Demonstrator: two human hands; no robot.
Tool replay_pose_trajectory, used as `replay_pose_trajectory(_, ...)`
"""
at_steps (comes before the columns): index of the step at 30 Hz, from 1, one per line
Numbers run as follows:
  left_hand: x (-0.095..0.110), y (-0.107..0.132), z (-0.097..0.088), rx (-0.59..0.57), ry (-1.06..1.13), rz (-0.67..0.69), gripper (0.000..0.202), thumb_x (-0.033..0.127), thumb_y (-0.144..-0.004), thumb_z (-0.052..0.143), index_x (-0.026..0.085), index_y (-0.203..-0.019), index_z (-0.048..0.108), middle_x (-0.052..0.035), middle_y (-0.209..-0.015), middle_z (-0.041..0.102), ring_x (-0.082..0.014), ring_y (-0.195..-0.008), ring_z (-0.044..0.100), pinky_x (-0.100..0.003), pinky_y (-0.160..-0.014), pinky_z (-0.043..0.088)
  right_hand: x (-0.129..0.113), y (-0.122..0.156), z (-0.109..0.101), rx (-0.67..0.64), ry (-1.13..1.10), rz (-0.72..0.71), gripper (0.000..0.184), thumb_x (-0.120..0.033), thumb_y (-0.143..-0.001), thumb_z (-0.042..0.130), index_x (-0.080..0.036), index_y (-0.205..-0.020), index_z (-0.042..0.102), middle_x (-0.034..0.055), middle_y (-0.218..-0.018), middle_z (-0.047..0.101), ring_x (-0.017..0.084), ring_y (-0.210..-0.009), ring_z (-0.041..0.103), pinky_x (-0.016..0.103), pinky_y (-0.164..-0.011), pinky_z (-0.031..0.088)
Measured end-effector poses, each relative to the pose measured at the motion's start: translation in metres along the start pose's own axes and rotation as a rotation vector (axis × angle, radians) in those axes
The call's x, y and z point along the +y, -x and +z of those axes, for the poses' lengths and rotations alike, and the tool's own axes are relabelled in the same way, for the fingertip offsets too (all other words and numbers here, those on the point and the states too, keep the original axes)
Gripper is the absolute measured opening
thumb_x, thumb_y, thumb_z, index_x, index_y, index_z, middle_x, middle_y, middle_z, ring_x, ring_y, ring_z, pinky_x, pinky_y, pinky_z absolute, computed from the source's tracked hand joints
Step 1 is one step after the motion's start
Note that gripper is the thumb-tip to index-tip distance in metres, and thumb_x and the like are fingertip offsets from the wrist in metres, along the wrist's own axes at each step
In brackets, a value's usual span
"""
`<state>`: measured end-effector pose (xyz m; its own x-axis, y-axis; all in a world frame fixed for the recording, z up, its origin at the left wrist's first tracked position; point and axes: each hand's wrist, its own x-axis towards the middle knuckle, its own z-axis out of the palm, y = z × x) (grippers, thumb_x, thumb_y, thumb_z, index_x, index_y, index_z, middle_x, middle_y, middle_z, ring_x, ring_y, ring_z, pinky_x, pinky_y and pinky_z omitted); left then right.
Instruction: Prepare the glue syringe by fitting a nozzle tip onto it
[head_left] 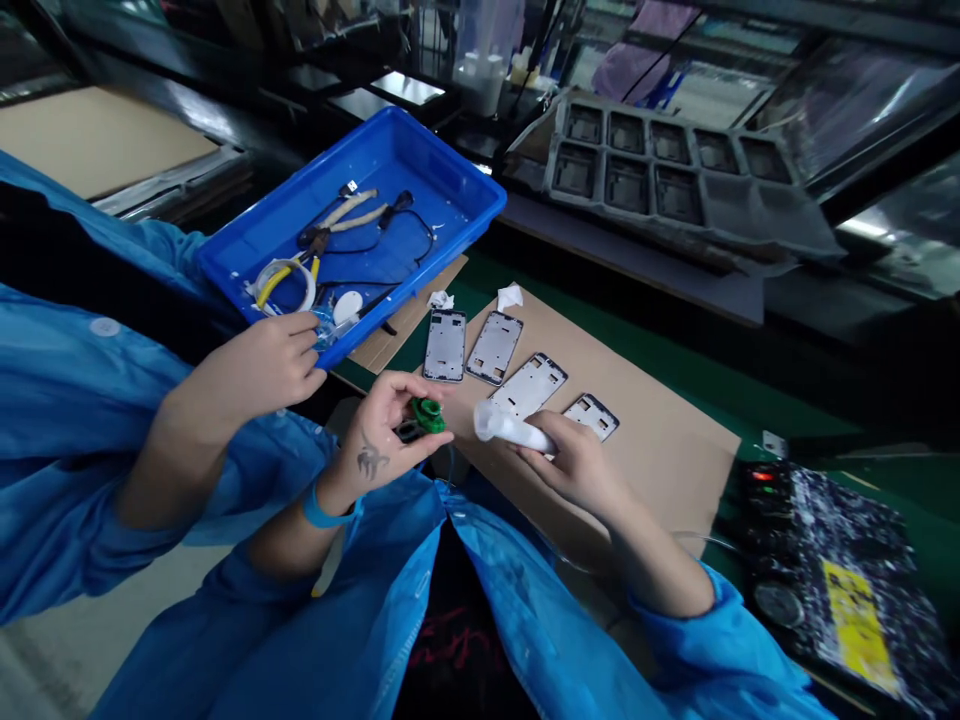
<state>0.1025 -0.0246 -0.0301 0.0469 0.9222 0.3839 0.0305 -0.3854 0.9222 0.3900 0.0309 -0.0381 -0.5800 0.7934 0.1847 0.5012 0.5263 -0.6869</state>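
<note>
My left hand (394, 432), a blue band at its wrist, is closed round a green fitting (428, 414) with a black part below it. My right hand (576, 458) grips a translucent white syringe barrel (510, 428), its wide flanged end pointing left at the green fitting. The two pieces are apart. Beyond my hands, several grey phone frames (495, 347) lie in a slanting row on a cardboard sheet (660, 440). The barrel partly overlaps one larger frame (534, 383), and my right hand is close to the rightmost frame (592, 414).
A co-worker's hand (255, 365) is at the near edge of a blue bin (457, 215) holding cables, tape and pliers-like tools. At right stands a box with a gauge and red display (772, 500). A moulded tray (637, 170) with dark parts lies at the back.
</note>
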Motion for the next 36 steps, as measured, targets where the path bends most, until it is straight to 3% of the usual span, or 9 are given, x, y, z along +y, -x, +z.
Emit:
replay_pose_trajectory(3,0.007,0.007,-0.002,-0.094,-0.033,0.045,0.047,0.013,-0.091,0.077,0.026,-0.12,0.042,-0.0103,-0.129,0.068,-0.0287,-0.137,0.064,-0.05,-0.112,0.057,-0.004,0.007,-0.009,0.036,0.34,-0.152,0.02,-0.031,-0.106,0.054,-0.016,-0.098,0.065,0.0066,-0.082,0.069,0.018,-0.069,0.063,0.028,-0.062,0.041)
replay_pose_trajectory(8,0.017,0.014,-0.006,-0.452,-0.072,-0.007,0.065,0.011,-0.091,0.069,0.03,-0.138,0.028,-0.0221,-0.158,0.05,-0.0221,-0.111,0.073,-0.041,-0.095,0.061,-0.021,0.002,-0.028,0.029,0.729,-0.464,0.026,-0.022,-0.111,0.047,-0.014,-0.098,0.067,0.0079,-0.083,0.069,0.019,-0.07,0.059,0.032,-0.066,0.042)
replay_pose_trajectory(11,0.024,0.013,-0.003,-0.587,-0.199,0.022,0.077,0.009,-0.087,0.066,0.031,-0.146,0.022,-0.0219,-0.163,0.043,-0.0272,-0.121,0.069,-0.042,-0.095,0.059,-0.032,-0.005,-0.033,-0.005,0.834,-0.603,0.028,-0.016,-0.111,0.045,-0.014,-0.095,0.067,0.006,-0.081,0.067,0.019,-0.07,0.058,0.034,-0.066,0.041)
replay_pose_trajectory(16,0.034,0.01,0.002,-0.584,-0.467,0.034,0.072,0.017,-0.089,0.066,0.026,-0.149,0.027,-0.0196,-0.146,0.056,-0.028,-0.107,0.072,-0.044,-0.09,0.059,-0.039,-0.012,-0.026,-0.015,0.853,-0.634,0.024,-0.012,-0.109,0.047,-0.015,-0.093,0.065,0.0049,-0.08,0.064,0.02,-0.069,0.057,0.035,-0.065,0.038)
replay_pose_trajectory(18,0.034,0.007,0.005,-0.557,-0.468,-0.025,0.072,0.035,-0.092,0.076,0.024,-0.147,0.03,-0.0189,-0.141,0.059,-0.0295,-0.109,0.072,-0.043,-0.09,0.059,-0.04,-0.014,-0.022,-0.012,0.859,-0.637,0.024,-0.011,-0.108,0.047,-0.015,-0.092,0.065,0.0053,-0.079,0.064,0.02,-0.068,0.056,0.036,-0.065,0.037)
replay_pose_trajectory(20,0.033,0.005,0.008,-0.486,-0.426,-0.084,0.089,0.06,-0.085,0.083,0.024,-0.147,0.031,-0.0175,-0.134,0.063,-0.0317,-0.111,0.071,-0.041,-0.089,0.057,-0.041,-0.016,-0.018,-0.019,0.855,-0.628,0.025,-0.01,-0.108,0.046,-0.015,-0.092,0.065,0.0062,-0.08,0.064,0.02,-0.066,0.054,0.036,-0.065,0.035)
replay_pose_trajectory(24,0.03,0.002,0.014,-0.446,-0.338,-0.198,0.098,0.088,-0.083,0.064,0.021,-0.148,0.033,-0.0097,-0.108,0.071,-0.0253,-0.085,0.071,-0.034,-0.074,0.051,-0.04,-0.017,-0.012,-0.041,0.823,-0.618,0.025,-0.009,-0.105,0.044,-0.016,-0.09,0.063,0.0066,-0.077,0.063,0.019,-0.063,0.052,0.036,-0.063,0.032)
replay_pose_trajectory(30,0.035,0.011,0.021,-0.544,-0.265,-0.318,0.061,0.068,-0.107,0.039,0.018,-0.142,0.045,-0.0004,-0.081,0.064,-0.0186,-0.066,0.06,-0.032,-0.063,0.043,-0.036,-0.003,0.0,-0.049,0.818,-0.661,0.02,-0.004,-0.095,0.05,-0.018,-0.085,0.06,0.0032,-0.071,0.06,0.02,-0.058,0.058,0.036,-0.059,0.036)
replay_pose_trajectory(36,0.035,0.026,0.028,-0.407,-0.247,-0.333,0.037,0.048,-0.108,0.046,0.025,-0.135,0.057,-0.0023,-0.08,0.067,-0.023,-0.066,0.063,-0.037,-0.059,0.051,-0.042,0.003,0.011,-0.107,0.823,-0.667,0.021,0.001,-0.087,0.052,-0.017,-0.091,0.062,0.0029,-0.071,0.062,0.019,-0.056,0.059,0.036,-0.057,0.033)
